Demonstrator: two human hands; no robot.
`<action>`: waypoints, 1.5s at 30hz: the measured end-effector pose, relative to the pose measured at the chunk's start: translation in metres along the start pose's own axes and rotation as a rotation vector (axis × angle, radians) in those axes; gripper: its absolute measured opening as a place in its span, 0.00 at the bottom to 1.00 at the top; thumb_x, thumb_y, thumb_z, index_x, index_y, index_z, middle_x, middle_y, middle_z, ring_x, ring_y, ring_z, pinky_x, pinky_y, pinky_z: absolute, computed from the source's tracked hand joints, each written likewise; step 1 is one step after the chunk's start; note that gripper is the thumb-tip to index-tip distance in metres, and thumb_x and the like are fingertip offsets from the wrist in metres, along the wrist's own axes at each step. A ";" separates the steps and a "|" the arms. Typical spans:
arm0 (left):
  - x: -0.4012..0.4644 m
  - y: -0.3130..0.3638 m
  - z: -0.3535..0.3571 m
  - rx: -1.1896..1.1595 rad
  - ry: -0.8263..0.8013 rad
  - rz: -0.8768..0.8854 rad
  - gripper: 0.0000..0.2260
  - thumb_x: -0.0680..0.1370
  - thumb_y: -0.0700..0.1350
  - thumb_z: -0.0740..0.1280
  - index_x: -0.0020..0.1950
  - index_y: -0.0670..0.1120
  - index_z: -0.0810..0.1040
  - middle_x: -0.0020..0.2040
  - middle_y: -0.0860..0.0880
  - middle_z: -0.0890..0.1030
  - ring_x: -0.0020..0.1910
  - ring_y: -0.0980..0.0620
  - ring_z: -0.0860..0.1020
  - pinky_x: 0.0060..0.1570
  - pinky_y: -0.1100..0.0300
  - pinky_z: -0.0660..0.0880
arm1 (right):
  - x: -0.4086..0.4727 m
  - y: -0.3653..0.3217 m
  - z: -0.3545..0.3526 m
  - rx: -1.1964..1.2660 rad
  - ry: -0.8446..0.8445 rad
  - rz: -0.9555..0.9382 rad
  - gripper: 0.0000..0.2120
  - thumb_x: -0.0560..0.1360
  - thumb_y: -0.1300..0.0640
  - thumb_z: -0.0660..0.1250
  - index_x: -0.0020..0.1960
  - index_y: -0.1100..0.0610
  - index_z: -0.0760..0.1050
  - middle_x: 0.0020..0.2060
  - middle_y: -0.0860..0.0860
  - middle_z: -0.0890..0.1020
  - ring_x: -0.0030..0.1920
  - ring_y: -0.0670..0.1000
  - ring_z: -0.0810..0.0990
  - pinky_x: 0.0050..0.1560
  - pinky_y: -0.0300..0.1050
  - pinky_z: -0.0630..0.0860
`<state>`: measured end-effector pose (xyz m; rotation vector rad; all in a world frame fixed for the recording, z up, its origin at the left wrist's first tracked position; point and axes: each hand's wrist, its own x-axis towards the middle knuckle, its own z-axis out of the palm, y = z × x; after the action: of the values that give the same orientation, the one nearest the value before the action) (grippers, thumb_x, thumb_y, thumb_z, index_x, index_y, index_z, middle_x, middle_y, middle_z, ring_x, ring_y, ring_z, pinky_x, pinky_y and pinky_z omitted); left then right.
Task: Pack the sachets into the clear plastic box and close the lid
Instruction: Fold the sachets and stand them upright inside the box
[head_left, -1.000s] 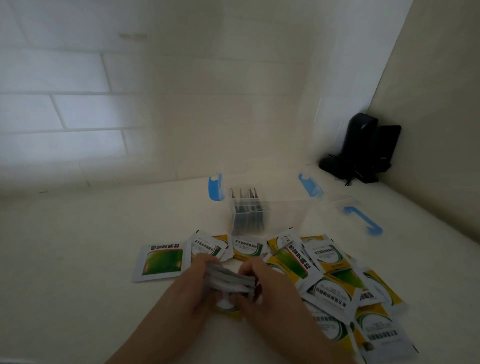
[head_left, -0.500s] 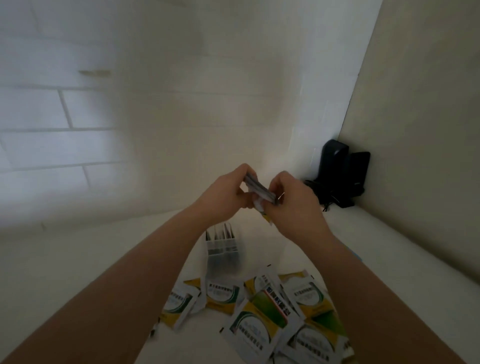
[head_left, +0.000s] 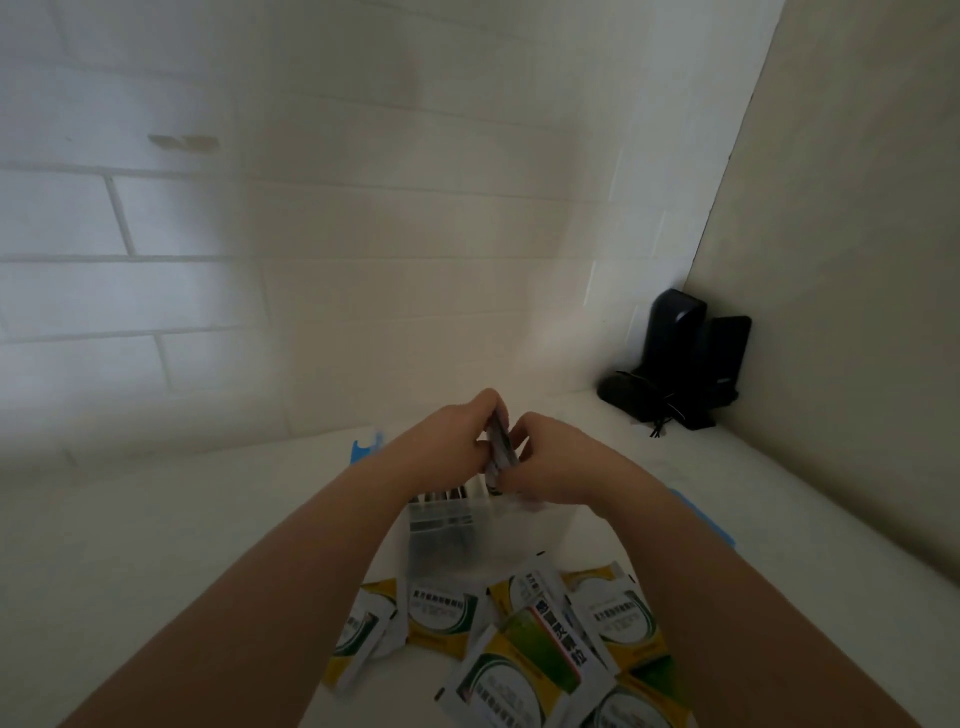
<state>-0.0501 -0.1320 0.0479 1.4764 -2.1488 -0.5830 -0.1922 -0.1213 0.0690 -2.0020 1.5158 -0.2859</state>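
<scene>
Both hands (head_left: 498, 452) pinch sachet stack (head_left: 500, 448) over clear box (head_left: 524, 535).

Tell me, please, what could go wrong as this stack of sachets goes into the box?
The stack of sachets is pinched edge-on by both hands, left hand and right hand; it may fan out. Upright sachets already crowd the clear box, so it could snag.

A white brick wall (head_left: 260, 249) fills the upper and left parts of the frame, with a small pale mark (head_left: 183, 141) at upper left. A plain beige wall panel (head_left: 852, 260) takes the right side. In the corner at middle right, dark devices (head_left: 685, 358) stand upright on the white counter (head_left: 156, 519), with a tangle of black cord (head_left: 660, 421) just beside their base.
</scene>
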 end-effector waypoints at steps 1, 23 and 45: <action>0.000 0.001 0.001 0.023 -0.011 -0.002 0.08 0.74 0.36 0.59 0.49 0.48 0.67 0.49 0.43 0.79 0.41 0.47 0.75 0.36 0.60 0.69 | 0.000 0.000 -0.001 -0.061 -0.024 -0.004 0.13 0.68 0.53 0.68 0.50 0.55 0.70 0.33 0.47 0.76 0.29 0.40 0.74 0.30 0.30 0.70; -0.053 0.041 -0.026 -0.117 0.399 0.143 0.13 0.75 0.36 0.59 0.43 0.55 0.76 0.41 0.60 0.78 0.43 0.58 0.78 0.38 0.69 0.73 | -0.041 -0.002 0.002 0.258 0.455 -0.292 0.04 0.72 0.52 0.66 0.47 0.47 0.76 0.37 0.46 0.81 0.35 0.42 0.78 0.36 0.34 0.75; -0.165 0.017 0.084 -0.232 0.180 -0.191 0.11 0.70 0.44 0.71 0.38 0.55 0.70 0.38 0.56 0.77 0.37 0.60 0.75 0.36 0.70 0.71 | -0.138 0.066 0.114 -0.030 0.309 -0.284 0.31 0.68 0.45 0.69 0.66 0.38 0.59 0.44 0.34 0.68 0.42 0.34 0.67 0.45 0.28 0.64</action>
<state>-0.0607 0.0352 -0.0315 1.5494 -1.7531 -0.7106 -0.2314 0.0338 -0.0350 -2.2787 1.4128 -0.7209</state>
